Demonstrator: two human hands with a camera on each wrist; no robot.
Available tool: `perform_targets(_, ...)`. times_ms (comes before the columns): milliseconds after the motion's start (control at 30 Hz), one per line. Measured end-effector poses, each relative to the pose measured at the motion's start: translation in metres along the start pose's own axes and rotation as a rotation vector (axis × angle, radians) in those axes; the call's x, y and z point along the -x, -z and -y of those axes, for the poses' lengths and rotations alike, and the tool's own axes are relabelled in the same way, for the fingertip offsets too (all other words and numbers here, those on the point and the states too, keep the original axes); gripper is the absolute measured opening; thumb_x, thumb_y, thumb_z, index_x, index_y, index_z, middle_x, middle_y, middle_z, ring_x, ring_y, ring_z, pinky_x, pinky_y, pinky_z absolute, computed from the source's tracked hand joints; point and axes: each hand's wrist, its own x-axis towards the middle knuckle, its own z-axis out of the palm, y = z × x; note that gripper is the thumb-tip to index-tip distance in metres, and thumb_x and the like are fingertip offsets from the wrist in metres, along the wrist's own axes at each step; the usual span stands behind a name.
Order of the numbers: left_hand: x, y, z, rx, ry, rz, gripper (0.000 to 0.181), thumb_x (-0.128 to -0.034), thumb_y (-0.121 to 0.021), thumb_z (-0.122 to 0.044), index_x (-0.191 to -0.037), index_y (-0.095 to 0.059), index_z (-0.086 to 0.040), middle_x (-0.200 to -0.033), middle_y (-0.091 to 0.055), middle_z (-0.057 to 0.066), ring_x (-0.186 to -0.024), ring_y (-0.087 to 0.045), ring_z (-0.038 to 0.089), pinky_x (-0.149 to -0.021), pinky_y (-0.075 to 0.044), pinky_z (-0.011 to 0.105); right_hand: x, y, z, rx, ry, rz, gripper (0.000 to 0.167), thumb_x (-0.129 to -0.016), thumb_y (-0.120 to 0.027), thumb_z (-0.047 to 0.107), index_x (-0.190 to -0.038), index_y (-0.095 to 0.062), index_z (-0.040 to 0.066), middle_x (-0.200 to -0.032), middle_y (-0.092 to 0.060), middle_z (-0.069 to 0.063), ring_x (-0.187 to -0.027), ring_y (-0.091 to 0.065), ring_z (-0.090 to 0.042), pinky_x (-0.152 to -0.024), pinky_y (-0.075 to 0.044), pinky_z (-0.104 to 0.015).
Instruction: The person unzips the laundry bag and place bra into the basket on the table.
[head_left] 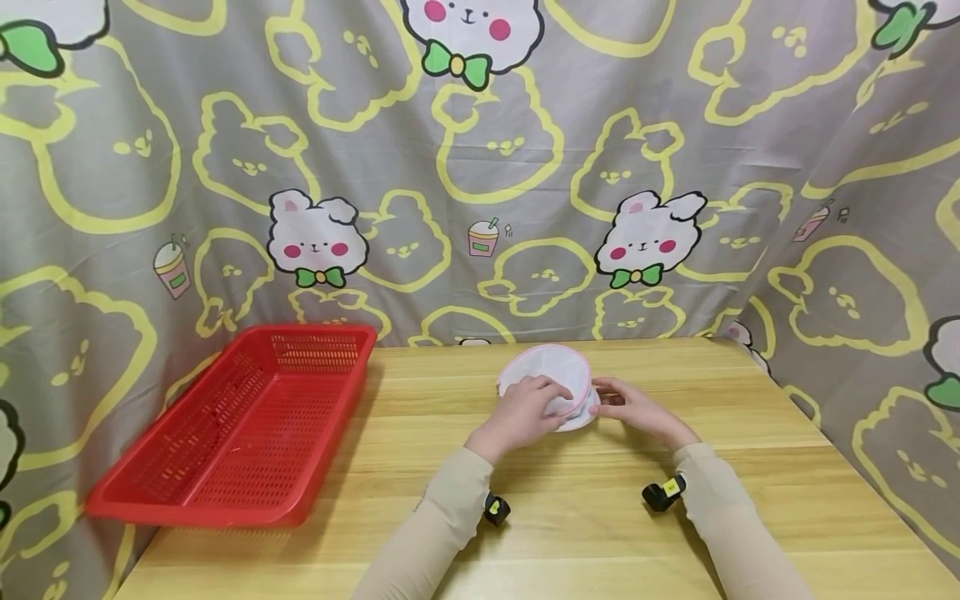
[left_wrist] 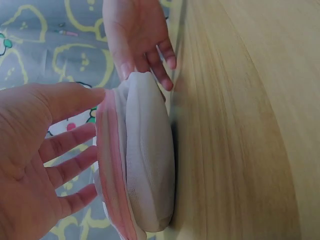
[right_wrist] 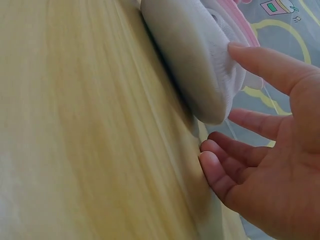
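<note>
A round white mesh laundry bag (head_left: 551, 372) with a pink zip edge lies on the wooden table, its pink-edged top tilted up over a puffy white base (left_wrist: 150, 155). My left hand (head_left: 527, 410) rests on the top of the bag. In the left wrist view, its thumb touches the pink edge and its loosely spread fingers reach the top face. At the bag's right side is my right hand (head_left: 633, 408). The right wrist view shows that thumb against the white mesh (right_wrist: 220, 55), with the other fingers loosely bent beside the base. The bag's inside is hidden.
A red plastic basket (head_left: 303, 487) with slotted walls stands at the left of the table. Behind the table (head_left: 600, 533) hangs a grey curtain (head_left: 420, 150) with cartoon bears and rabbits, which also runs along both sides. Each wrist wears a small black camera (head_left: 662, 495).
</note>
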Motion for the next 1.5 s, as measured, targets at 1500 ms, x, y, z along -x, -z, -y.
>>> perform_targets(1500,-0.0008,0.0006,0.0059,-0.048,0.017,-0.076,0.007,-0.0911,-0.068,-0.028,-0.091,-0.068,-0.022,-0.09,-0.065,-0.008,-0.085,-0.057,0.012,-0.076,-0.046,0.027,-0.0063,-0.0092,-0.0039,-0.074,-0.052,-0.061,0.065,-0.089,-0.068,0.023,-0.141,-0.039,-0.004,-0.127,-0.056,-0.023,-0.111,-0.054,-0.022,-0.093,-0.043,-0.029)
